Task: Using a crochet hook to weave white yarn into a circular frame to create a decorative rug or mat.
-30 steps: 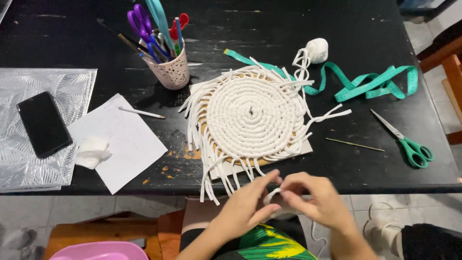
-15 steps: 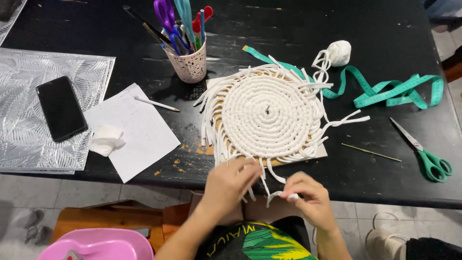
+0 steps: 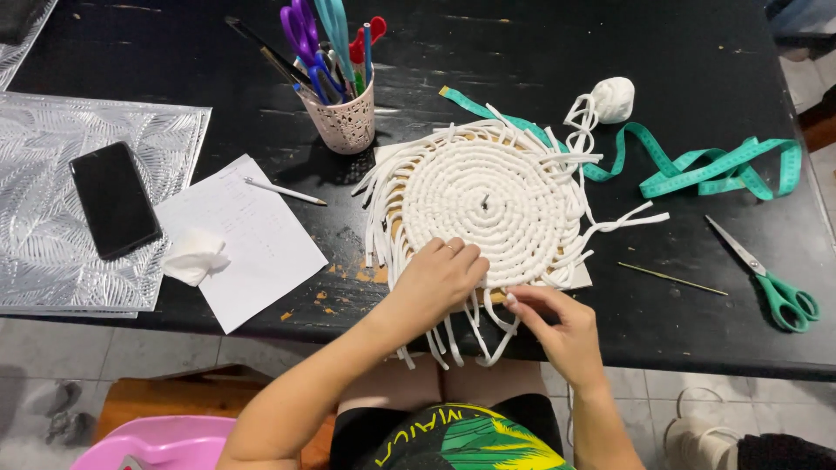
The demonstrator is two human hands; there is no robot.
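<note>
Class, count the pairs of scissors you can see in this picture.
2: green-handled scissors lying on the table's right side, and purple-handled scissors standing in the cup. Others may hide among the cup's tools.

My black table [image 3: 540, 52] carries the round white woven mat [image 3: 488, 204] at its near edge. Left of the mat lie a sheet of paper [image 3: 252, 252], a pen [image 3: 284, 191], a crumpled tissue [image 3: 193, 257] and a silver placemat [image 3: 52, 174] with a phone [image 3: 113, 200]. Behind the mat stands a pen cup [image 3: 344, 117]. To its right lie a green tape measure [image 3: 697, 165], scissors [image 3: 771, 283] and a thin needle [image 3: 670, 278].
</note>
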